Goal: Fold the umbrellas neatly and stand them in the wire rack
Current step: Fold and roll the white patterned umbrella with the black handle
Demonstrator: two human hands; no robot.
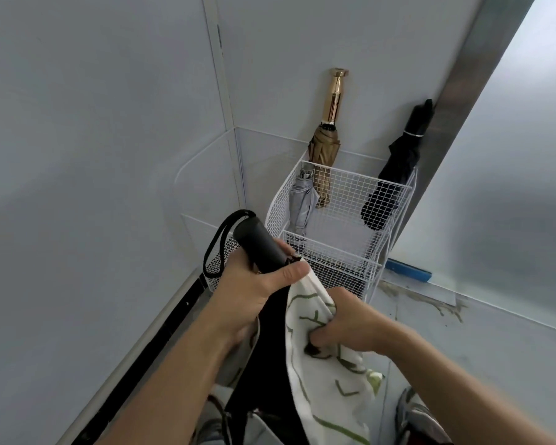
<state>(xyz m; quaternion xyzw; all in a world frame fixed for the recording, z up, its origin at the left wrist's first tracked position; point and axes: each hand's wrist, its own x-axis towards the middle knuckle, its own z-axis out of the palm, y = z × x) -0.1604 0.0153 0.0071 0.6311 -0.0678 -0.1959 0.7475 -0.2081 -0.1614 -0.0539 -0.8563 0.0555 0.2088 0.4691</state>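
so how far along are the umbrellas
Done: a tan gold-handled umbrella, a grey umbrella and a black umbrella stand in the white wire rack. In hand: left hand grips the black handle of the white green-patterned umbrella, right hand bunches its loose canopy. Left: finish folding, rack it.

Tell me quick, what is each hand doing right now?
Left hand: closed around the umbrella's black handle.
Right hand: closed, bunching the umbrella's white and green cloth.
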